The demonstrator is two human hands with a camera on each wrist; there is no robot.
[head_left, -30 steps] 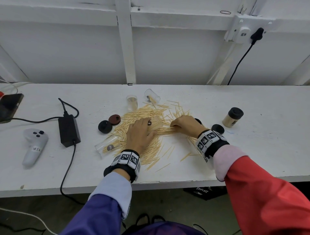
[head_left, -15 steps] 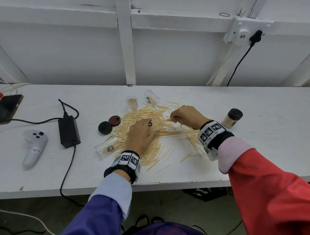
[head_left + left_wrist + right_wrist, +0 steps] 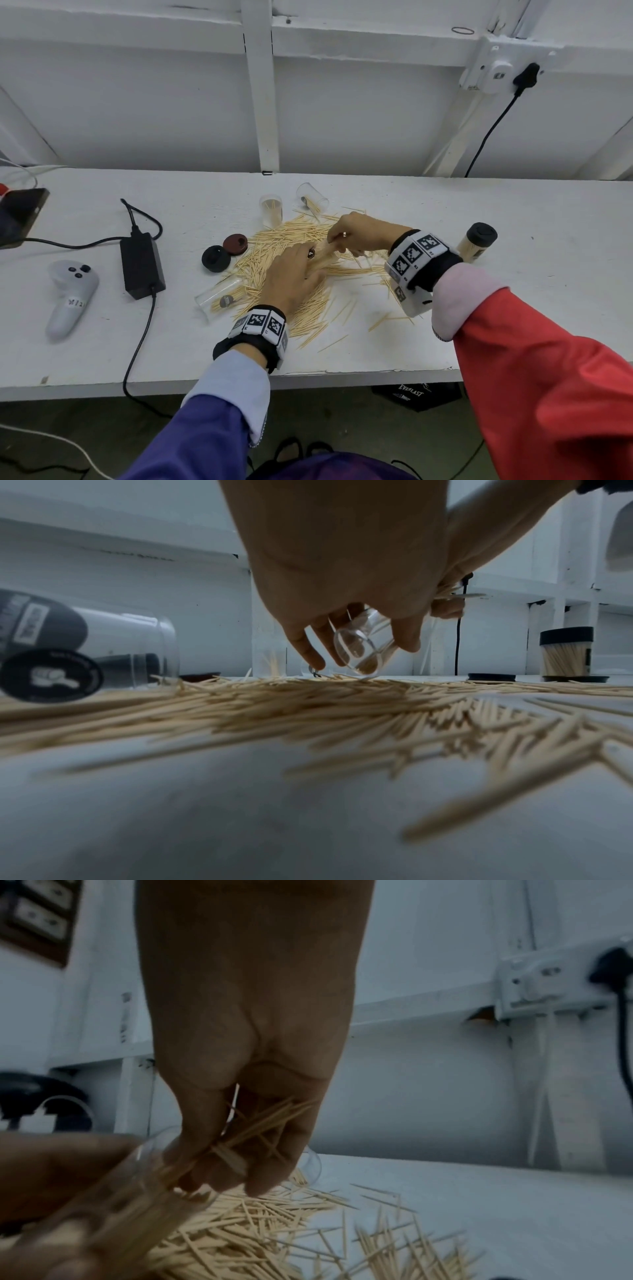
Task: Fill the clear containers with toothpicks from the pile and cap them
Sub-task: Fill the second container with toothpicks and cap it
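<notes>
A loose pile of toothpicks (image 3: 274,246) covers the middle of the white table (image 3: 513,308). My left hand (image 3: 294,274) grips a clear container (image 3: 363,647) tilted just above the pile, its mouth toward the right hand. My right hand (image 3: 346,236) pinches a bunch of toothpicks (image 3: 260,1134) at that mouth, and some are inside the container (image 3: 137,1191). An upright clear container (image 3: 271,209) and a tipped one (image 3: 312,200) sit behind the pile. Another lies at the left (image 3: 219,299). A black cap (image 3: 215,258) and a dark red cap (image 3: 235,244) lie left of the pile.
A filled container with a black cap (image 3: 478,241) stands to the right. A black power adapter (image 3: 142,265) with its cable, a white controller (image 3: 70,296) and a phone (image 3: 20,216) lie on the left. The white wall runs close behind.
The right hand left the pile with a bunch of toothpicks and came up to the left hand. The left hand lifted and tilted its container off the pile.
</notes>
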